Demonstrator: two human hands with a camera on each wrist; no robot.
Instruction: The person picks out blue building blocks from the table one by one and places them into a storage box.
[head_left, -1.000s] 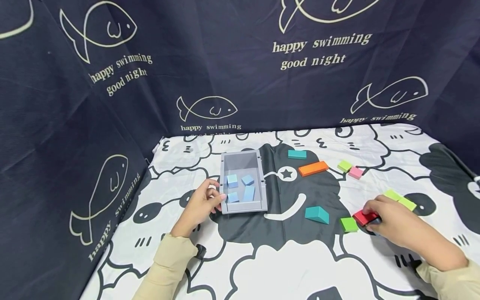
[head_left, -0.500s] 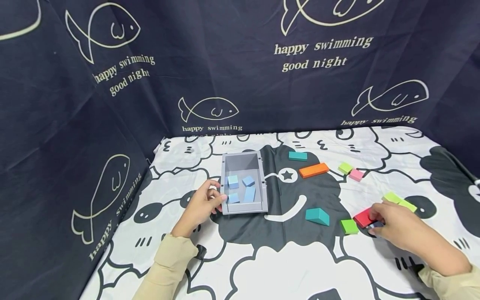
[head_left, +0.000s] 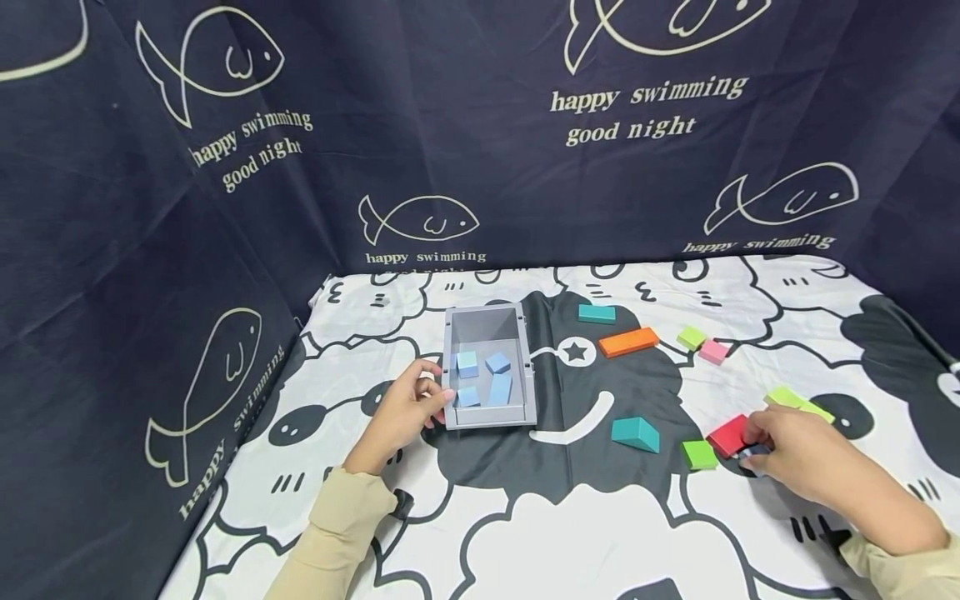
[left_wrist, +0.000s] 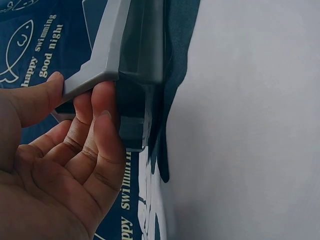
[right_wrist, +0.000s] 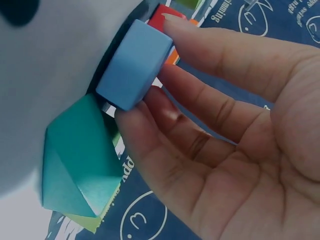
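Note:
A grey bin (head_left: 491, 417) holds several light-blue blocks (head_left: 499, 389). My left hand (head_left: 408, 408) grips its near-left rim, thumb above and fingers below, as the left wrist view shows. On the right, my right hand (head_left: 798, 450) pinches a blue block (right_wrist: 135, 65) between thumb and fingertips, low at the cloth. A red block (head_left: 727, 436) lies against it, with a green block (head_left: 699, 455) just left. In the right wrist view, a teal angular block (right_wrist: 80, 155) sits close to the blue one; the hand hides it in the head view.
A teal wedge block (head_left: 635, 434) lies between bin and right hand. Farther back are an orange block (head_left: 628, 342), a flat teal block (head_left: 597, 313), a lime block (head_left: 691, 337) and a pink block (head_left: 712, 352). Lime blocks (head_left: 783, 397) lie behind the right hand.
My right hand has shifted slightly right, its fingers coming off the red block's top and onto the blue block. The left hand keeps its hold on the bin.

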